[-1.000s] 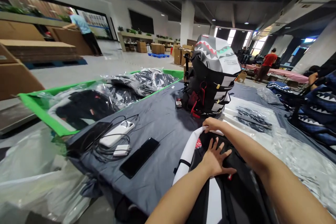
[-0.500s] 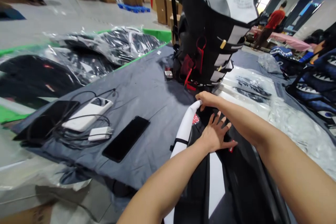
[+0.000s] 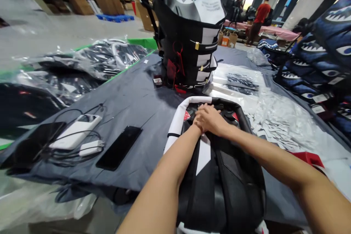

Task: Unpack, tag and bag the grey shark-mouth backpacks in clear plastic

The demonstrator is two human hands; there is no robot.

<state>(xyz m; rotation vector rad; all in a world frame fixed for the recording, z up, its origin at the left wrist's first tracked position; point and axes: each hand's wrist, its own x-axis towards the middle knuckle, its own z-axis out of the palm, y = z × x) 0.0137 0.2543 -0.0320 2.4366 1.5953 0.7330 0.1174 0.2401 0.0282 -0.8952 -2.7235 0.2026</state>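
A black and white backpack (image 3: 219, 197) lies on the grey-covered table with its shoulder straps facing up. Near its top edge my left hand (image 3: 200, 120) and my right hand (image 3: 210, 120) overlap, the right partly covering the left. The right hand's fingers are bent against the black fabric; whether they pinch anything is hidden. Most fingers of the left hand are out of sight beneath the right. Just beyond my hands stands a pile of black bags (image 3: 189, 44) with white panels, red tags and a shark-tooth print on top.
Left on the table (image 3: 123, 98) are a black phone (image 3: 119, 148), a white power bank (image 3: 75, 131) and cables. Plastic-wrapped bags (image 3: 95, 62) lie beyond. Clear packaging (image 3: 285, 117) and blue shark-print bags (image 3: 309, 65) are at right. A person in red (image 3: 261, 14) stands far back.
My right hand has left the white edge and come over my left hand, which was spread on the backpack. The backpack's whole top rim now shows, and the view has shifted.
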